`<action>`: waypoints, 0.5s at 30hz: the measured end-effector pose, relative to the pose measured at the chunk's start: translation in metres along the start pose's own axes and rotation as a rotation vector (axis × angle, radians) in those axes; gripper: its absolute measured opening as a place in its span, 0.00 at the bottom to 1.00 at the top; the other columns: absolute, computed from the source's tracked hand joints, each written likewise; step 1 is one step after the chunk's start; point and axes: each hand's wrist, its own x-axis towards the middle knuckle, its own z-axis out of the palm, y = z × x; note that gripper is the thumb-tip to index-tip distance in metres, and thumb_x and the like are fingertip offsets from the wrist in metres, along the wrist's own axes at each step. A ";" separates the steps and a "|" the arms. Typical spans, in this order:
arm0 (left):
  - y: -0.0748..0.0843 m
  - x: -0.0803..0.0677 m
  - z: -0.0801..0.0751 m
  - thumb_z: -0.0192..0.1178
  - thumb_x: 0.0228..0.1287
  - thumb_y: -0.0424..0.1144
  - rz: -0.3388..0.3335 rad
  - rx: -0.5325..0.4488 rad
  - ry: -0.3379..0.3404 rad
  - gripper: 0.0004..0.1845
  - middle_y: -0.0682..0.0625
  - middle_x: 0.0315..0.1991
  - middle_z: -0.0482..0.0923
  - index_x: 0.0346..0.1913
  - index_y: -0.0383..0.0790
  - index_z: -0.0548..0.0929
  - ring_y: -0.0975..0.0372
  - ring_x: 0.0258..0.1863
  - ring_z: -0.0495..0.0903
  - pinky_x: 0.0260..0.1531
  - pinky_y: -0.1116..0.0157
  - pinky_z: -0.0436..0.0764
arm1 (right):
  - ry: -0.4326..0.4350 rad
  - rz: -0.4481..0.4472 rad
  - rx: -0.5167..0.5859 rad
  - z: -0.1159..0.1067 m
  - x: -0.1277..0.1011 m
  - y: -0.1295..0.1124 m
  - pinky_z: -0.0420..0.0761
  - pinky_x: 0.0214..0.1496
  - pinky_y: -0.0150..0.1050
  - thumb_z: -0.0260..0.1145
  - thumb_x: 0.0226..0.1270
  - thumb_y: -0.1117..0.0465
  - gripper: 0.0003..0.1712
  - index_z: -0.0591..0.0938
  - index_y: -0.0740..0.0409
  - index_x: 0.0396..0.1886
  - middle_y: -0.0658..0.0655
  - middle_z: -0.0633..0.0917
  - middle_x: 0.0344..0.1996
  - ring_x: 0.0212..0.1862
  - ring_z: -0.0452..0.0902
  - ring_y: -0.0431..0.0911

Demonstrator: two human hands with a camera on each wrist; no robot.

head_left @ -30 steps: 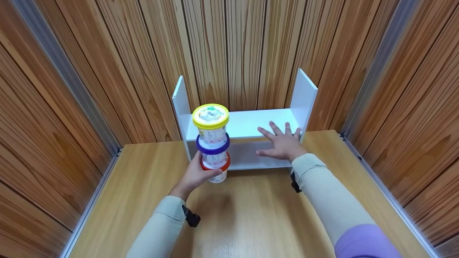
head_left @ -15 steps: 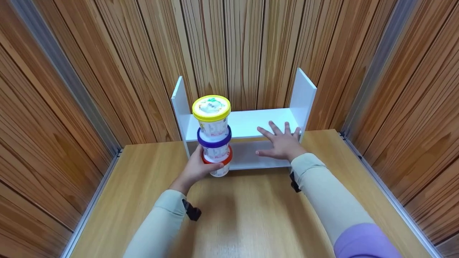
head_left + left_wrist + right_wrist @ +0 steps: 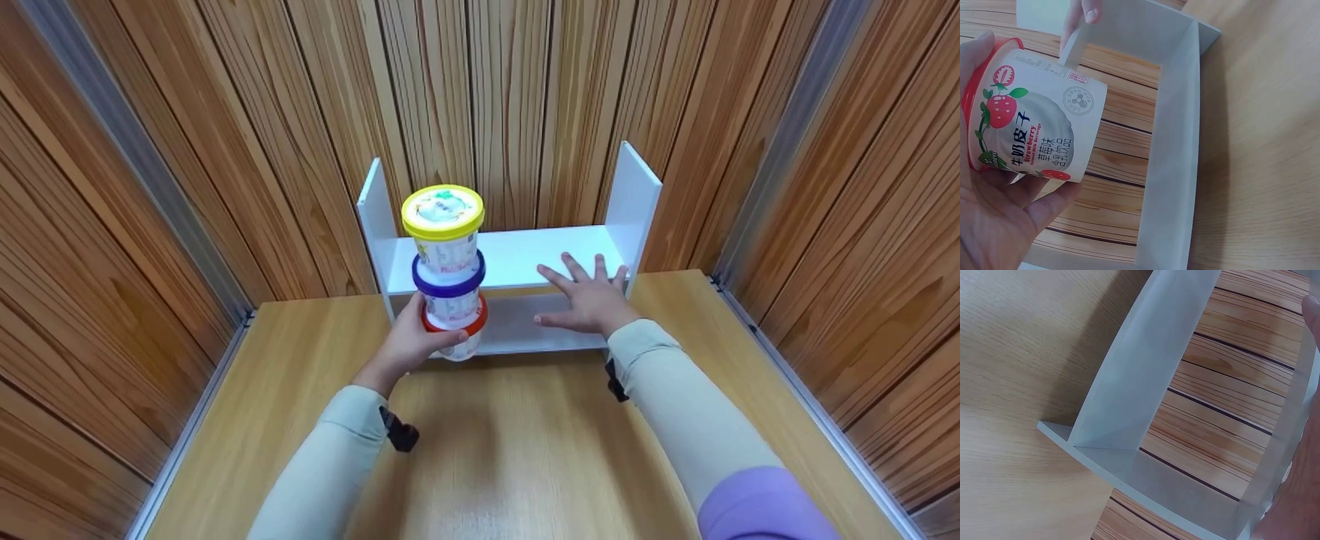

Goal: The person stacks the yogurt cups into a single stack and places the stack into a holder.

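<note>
My left hand (image 3: 409, 339) grips the lowest of three stacked cups, a red-lidded strawberry milk beverage cup (image 3: 1044, 118); its thumb lies along the near side. On top of that stands a cup with a purple-blue lid (image 3: 454, 307), and uppermost a yellow-lidded cup (image 3: 446, 256). The stack is in the air, in front of the left part of a white two-tier shelf (image 3: 544, 255). Fingers spread and straight, my right hand (image 3: 591, 304) rests at the front edge of the upper board near the right end. Only part of it shows in the right wrist view.
The shelf's upright side panels (image 3: 636, 202) rise above the upper board. Below it lies a lower board (image 3: 544, 330). The shelf stands on a wooden table (image 3: 525, 450), close to a wood-panelled back wall (image 3: 510, 112), with panelled walls at both sides.
The left hand has lifted the cup stack and carried it a little forward toward the shelf. My right hand has stayed in place.
</note>
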 end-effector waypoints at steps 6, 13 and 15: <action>0.005 0.004 -0.001 0.82 0.47 0.46 0.024 -0.005 -0.010 0.47 0.58 0.63 0.75 0.69 0.62 0.66 0.58 0.62 0.75 0.66 0.47 0.72 | 0.008 0.005 0.000 0.000 0.000 -0.001 0.25 0.65 0.80 0.54 0.54 0.15 0.57 0.47 0.24 0.81 0.55 0.40 0.82 0.76 0.26 0.76; 0.013 0.009 0.000 0.82 0.47 0.48 0.012 0.017 -0.007 0.47 0.58 0.62 0.75 0.69 0.64 0.66 0.59 0.62 0.75 0.66 0.45 0.71 | 0.006 0.015 -0.016 0.002 0.000 -0.001 0.25 0.66 0.80 0.56 0.55 0.17 0.57 0.47 0.24 0.81 0.55 0.40 0.82 0.76 0.26 0.76; 0.015 0.010 0.001 0.82 0.46 0.49 0.012 0.018 -0.005 0.47 0.59 0.62 0.75 0.69 0.65 0.66 0.59 0.62 0.75 0.66 0.45 0.71 | 0.003 0.016 -0.017 0.001 0.000 0.000 0.25 0.66 0.80 0.56 0.55 0.17 0.57 0.46 0.23 0.81 0.55 0.39 0.82 0.76 0.26 0.76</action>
